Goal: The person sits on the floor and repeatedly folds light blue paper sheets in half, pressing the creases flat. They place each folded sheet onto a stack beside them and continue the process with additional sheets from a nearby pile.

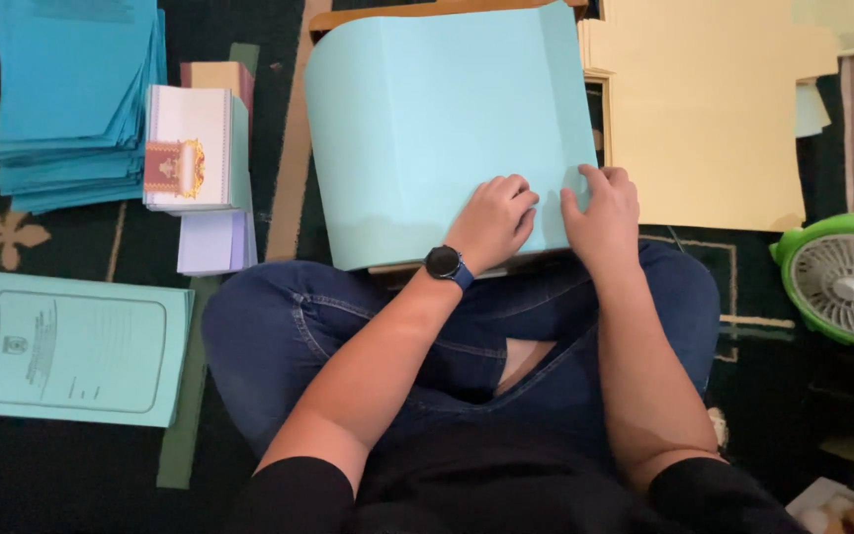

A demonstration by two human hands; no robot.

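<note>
A big, smooth sheet of light blue paper [427, 129] lies on the person's lap, with a folded flap along its right side. The left hand [494, 220] presses on it with fingers curled into a loose fist. The right hand [603, 220] lies flat at the paper's lower right edge, fingers bent down. A round green fan [842, 279] sits to the right. A flat yellow sheet [709, 109] lies beside the blue one.

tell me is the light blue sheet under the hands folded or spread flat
Folded along its right side: the light blue sheet shows a narrow flap with a vertical crease, under the right hand.
</note>
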